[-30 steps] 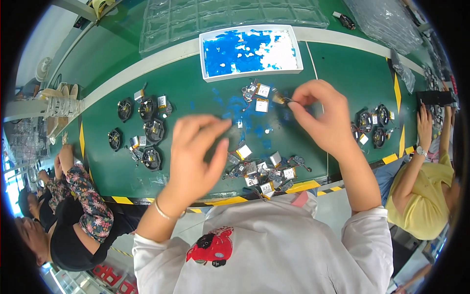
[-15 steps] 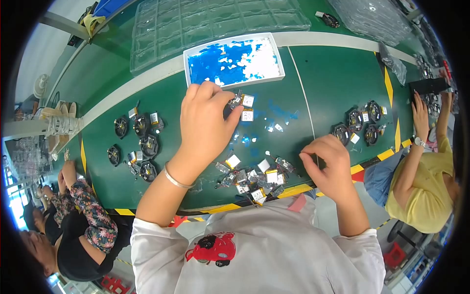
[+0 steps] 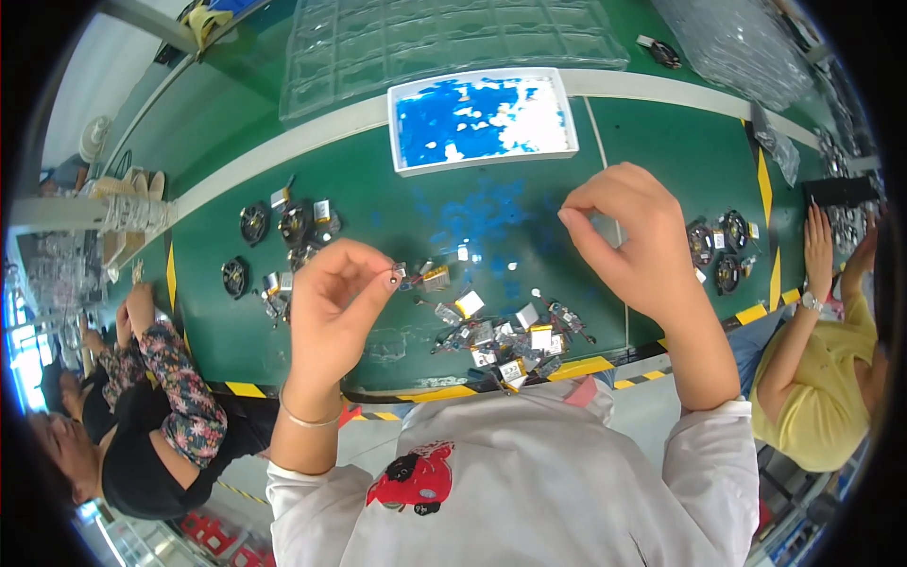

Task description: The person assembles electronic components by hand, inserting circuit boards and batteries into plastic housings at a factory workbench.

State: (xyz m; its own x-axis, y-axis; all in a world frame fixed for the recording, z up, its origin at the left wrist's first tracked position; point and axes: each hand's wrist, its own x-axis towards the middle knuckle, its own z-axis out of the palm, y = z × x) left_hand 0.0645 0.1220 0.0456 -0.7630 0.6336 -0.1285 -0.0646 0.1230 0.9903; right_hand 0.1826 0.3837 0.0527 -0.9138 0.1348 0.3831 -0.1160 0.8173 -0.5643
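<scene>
My left hand [image 3: 335,307] is over the left middle of the green table, thumb and forefinger pinched on a small circuit board [image 3: 399,272]. Next to the board is a silver battery [image 3: 435,278], with thin wires between the two. Over the right middle, my right hand [image 3: 638,241] hovers with thumb and forefinger brought together; whatever they hold is too small to make out. Between my hands and nearer to me lies a heap of small boards with batteries [image 3: 510,340]. Beyond them stands a shallow white tray [image 3: 487,167] with blue and white bits inside.
Round black housings with parts [image 3: 253,223] sit at the left, and more black housings [image 3: 727,272] at the right. Blue smears [image 3: 482,210] mark the tabletop. A clear compartment tray [image 3: 444,42] lies beyond. Co-workers sit on both sides, one in a yellow top [image 3: 812,406].
My left hand has come back from the white tray toward me, bringing the circuit board. My right hand has risen away from the heap, toward the tray's right side. The view has shifted slightly.
</scene>
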